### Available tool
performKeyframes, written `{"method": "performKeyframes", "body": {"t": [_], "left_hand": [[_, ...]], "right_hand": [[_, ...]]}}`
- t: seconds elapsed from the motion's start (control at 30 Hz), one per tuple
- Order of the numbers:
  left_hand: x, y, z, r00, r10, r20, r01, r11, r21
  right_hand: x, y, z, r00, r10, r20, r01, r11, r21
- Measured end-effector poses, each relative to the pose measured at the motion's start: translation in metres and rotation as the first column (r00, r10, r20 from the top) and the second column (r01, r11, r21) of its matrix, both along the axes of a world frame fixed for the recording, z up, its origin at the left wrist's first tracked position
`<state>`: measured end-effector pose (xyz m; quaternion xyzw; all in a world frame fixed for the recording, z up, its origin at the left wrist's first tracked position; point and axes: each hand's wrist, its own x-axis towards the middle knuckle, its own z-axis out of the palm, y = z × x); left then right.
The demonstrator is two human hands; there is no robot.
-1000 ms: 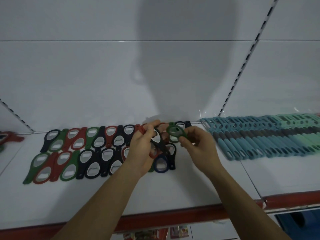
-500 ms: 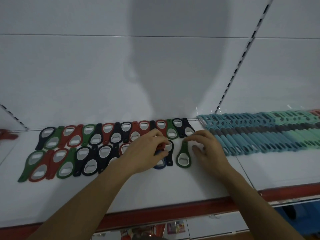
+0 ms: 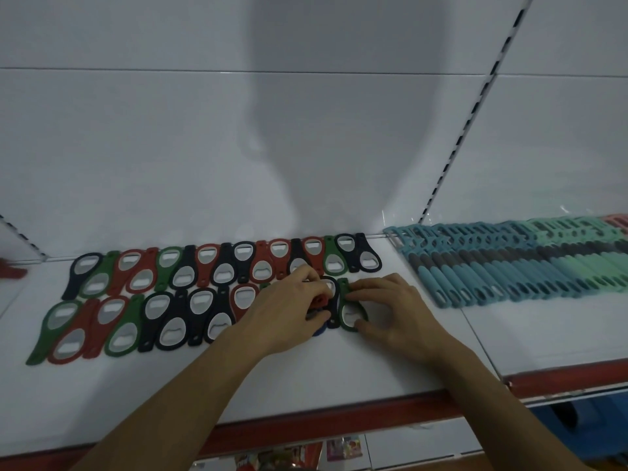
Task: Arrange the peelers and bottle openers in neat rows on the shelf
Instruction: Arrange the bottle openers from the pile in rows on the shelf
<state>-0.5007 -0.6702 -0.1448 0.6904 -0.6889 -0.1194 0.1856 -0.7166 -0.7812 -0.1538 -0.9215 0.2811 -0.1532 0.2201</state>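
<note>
Two rows of red, green and black bottle openers (image 3: 217, 266) lie overlapping on the white shelf (image 3: 306, 368). At the right end of the front row my right hand (image 3: 390, 311) pinches a green bottle opener (image 3: 350, 311) that lies flat on the shelf. My left hand (image 3: 289, 307) grips a small bunch of openers, with a red one (image 3: 319, 300) and a black one (image 3: 331, 290) showing between the fingers. Teal and mint peelers (image 3: 509, 266) lie in a tight row to the right.
The shelf's red front edge (image 3: 306, 423) runs below my forearms. A slotted upright (image 3: 469, 120) divides the back panel. A red item (image 3: 12, 271) lies at the far left. Packaged goods (image 3: 306, 453) show on a lower shelf.
The green opener was held in the air a second ago; it now lies on the shelf, pushed left against the front row. Both hands have come closer together.
</note>
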Motion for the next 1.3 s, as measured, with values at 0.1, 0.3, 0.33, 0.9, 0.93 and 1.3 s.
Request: {"method": "performKeyframes", "body": {"t": [0.1, 0.3, 0.33, 0.9, 0.93, 1.3], "left_hand": [[0.0, -0.001, 0.001, 1.0, 0.008, 0.007, -0.008, 1.0, 0.001], [0.001, 0.001, 0.002, 1.0, -0.006, 0.008, 0.006, 1.0, 0.005], [0.001, 0.001, 0.002, 1.0, -0.006, 0.006, 0.006, 1.0, 0.011], [-0.04, -0.025, 0.035, -0.093, -0.016, -0.996, -0.27, 0.963, 0.01], [-0.033, -0.023, 0.031, 0.115, 0.028, -0.993, -0.312, 0.95, -0.009], [-0.023, -0.011, -0.001, 1.0, 0.021, 0.006, -0.02, 0.998, -0.064]], "right_hand": [[0.002, 0.001, -0.001, 1.0, -0.007, -0.001, 0.007, 1.0, -0.02], [0.004, 0.001, 0.0, 1.0, -0.014, -0.009, 0.014, 1.0, -0.007], [0.004, 0.002, 0.0, 1.0, -0.008, -0.012, 0.008, 1.0, -0.01], [0.031, 0.007, 0.027, 0.718, -0.405, 0.566, -0.006, 0.809, 0.588], [0.025, 0.003, 0.024, 0.734, -0.44, 0.518, 0.078, 0.812, 0.578], [0.002, 0.002, 0.001, 0.854, -0.497, 0.157, 0.496, 0.867, 0.044]]}}
